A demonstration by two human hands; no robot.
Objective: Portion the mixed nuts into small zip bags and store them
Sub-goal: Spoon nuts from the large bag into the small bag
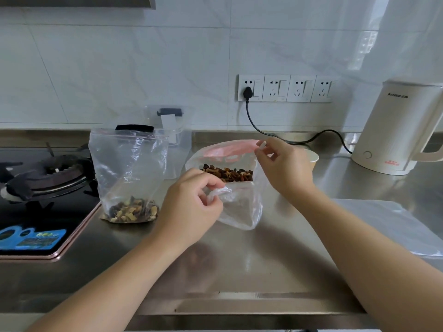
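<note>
A clear zip bag (129, 173) stands upright on the steel counter with mixed nuts in its bottom. To its right, a second clear zip bag (242, 209) hangs between my hands, in front of a container of mixed nuts (227, 174). My left hand (194, 202) pinches the bag's near rim, fingers curled round the plastic. Raised at the bag's far right top corner, my right hand (280, 168) pinches the pink zip strip. The bag's mouth is spread apart.
A clear lidded storage box (176, 130) stands behind the bags. A gas hob (43, 188) lies at the left. A cream electric kettle (402, 130) stands at the right, its black cord running to the wall sockets. A paper cup (312, 159) sits behind my right hand.
</note>
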